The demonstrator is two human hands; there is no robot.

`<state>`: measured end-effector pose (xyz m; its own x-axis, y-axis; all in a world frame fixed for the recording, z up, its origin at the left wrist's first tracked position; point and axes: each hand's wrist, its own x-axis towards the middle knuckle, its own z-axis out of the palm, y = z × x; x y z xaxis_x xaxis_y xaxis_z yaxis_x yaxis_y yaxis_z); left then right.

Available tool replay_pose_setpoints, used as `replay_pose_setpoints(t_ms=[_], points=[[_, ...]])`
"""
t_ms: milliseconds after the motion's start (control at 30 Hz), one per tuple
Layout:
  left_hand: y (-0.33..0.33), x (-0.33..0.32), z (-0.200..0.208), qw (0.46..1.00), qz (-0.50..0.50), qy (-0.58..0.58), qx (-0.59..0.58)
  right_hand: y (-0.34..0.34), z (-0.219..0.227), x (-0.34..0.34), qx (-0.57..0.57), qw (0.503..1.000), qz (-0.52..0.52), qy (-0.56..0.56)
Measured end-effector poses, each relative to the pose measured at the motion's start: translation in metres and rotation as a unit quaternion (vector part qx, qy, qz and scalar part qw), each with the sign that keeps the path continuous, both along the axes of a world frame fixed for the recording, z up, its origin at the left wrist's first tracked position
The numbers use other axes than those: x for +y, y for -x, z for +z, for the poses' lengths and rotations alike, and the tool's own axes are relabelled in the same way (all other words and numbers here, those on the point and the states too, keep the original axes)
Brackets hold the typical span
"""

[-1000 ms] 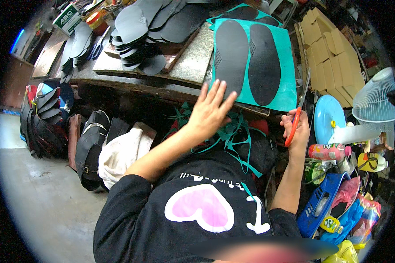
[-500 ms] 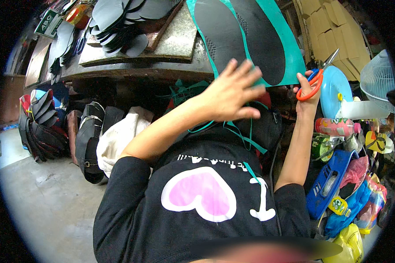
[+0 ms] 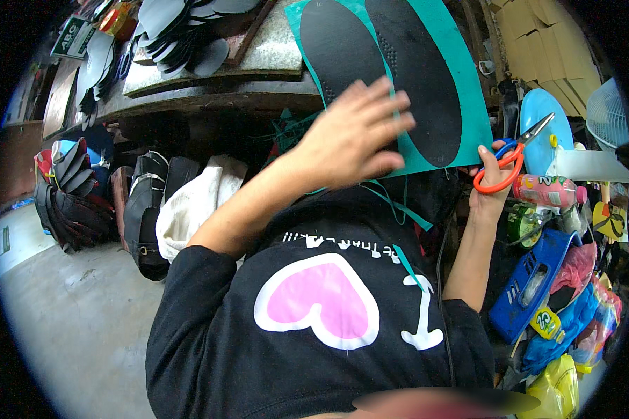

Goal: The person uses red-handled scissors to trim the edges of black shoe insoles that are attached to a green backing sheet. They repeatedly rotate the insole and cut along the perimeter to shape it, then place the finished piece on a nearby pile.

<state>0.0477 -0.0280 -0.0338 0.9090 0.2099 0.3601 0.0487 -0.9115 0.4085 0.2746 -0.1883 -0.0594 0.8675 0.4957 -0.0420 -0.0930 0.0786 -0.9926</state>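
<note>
A green sheet (image 3: 474,105) bearing two black sole-shaped pieces, a left one (image 3: 339,42) and a right one (image 3: 423,84), lies at the table's front edge. Over the lower part of the left piece, my left hand (image 3: 353,136) is spread, fingers apart; whether it presses on the sheet I cannot tell. My right hand (image 3: 491,199) grips orange-and-blue-handled scissors (image 3: 511,164) beside the sheet's lower right corner, with the blades pointing up and away. Its fingers reach behind that corner. Thin green offcut strips (image 3: 398,209) hang below the sheet, and another scrap (image 3: 407,265) clings to my shirt.
Stacked dark sole pieces (image 3: 164,35) sit on a board (image 3: 258,63) at the back left. Bundled straps (image 3: 73,209) and a white cloth (image 3: 189,206) stand lower left. To the right are a blue basket (image 3: 528,286), a pink bottle (image 3: 545,190) and a fan (image 3: 608,115).
The green sheet's lower edge has come nearer to me. My left hand has shifted slightly left and down, and the scissors in my right hand sit a little lower.
</note>
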Motion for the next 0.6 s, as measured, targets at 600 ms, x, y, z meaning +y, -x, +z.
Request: replay_pose_setpoints(t_ms=[600], points=[[-0.024,0.055,-0.016,0.988,0.109,-0.107,0.027,0.008,-0.002,0.000,0.005,1.000,0.004,-0.001]])
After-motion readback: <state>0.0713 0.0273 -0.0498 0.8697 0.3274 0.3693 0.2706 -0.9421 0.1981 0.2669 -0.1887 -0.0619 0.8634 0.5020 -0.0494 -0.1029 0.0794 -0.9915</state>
